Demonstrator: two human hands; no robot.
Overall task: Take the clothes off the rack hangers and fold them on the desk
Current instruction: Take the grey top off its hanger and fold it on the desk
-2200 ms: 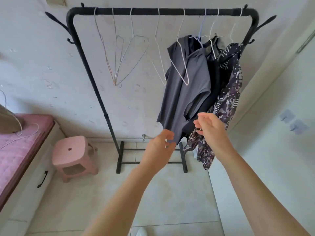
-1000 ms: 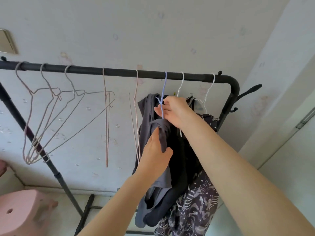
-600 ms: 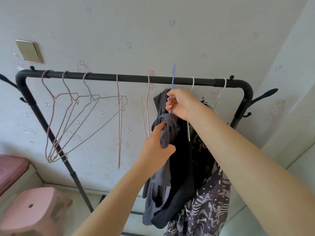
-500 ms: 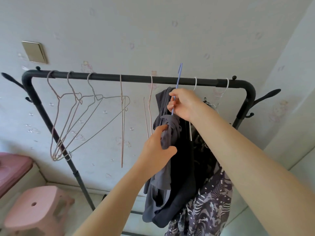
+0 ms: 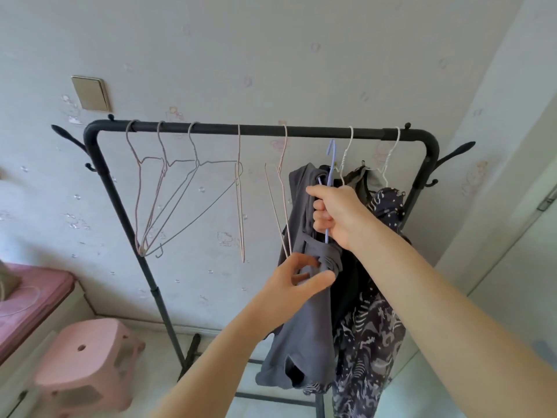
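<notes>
Forearms reach up from the bottom edge toward the rack. Left hand (image 5: 297,280) is nearest, its thumb and fingers pinching a bunched fold of the grey shirt (image 5: 304,321) just below the right hand. Right hand (image 5: 334,214) is higher, fingers curled tight round the blue hanger (image 5: 331,164), gripping its wire stem; the hook stands just below the rail (image 5: 262,129) and clear of it, so the hanger is off the rack (image 5: 99,164). The shirt hangs from this hanger and the left hand's pinch, its hem drooping low in front of the rack's base. How much of the shirt is threaded on the hanger is hard to tell, since the hand covers the neck.

Just behind the shirt hangs a black garment (image 5: 346,285), and right of that a patterned garment (image 5: 370,336), dark with pale marks, each seemingly on a white hanger (image 5: 346,155) hooked on the rail. Left of the shirt, bare pink hangers (image 5: 168,188) hang on the rail, three bunched at the left and two more nearer the middle.

Low at the left sit a pink stool (image 5: 87,354) and, beyond it, a desk (image 5: 33,294) with a pink top. A beige wall plate (image 5: 90,93) sits on the wall above the rack.
</notes>
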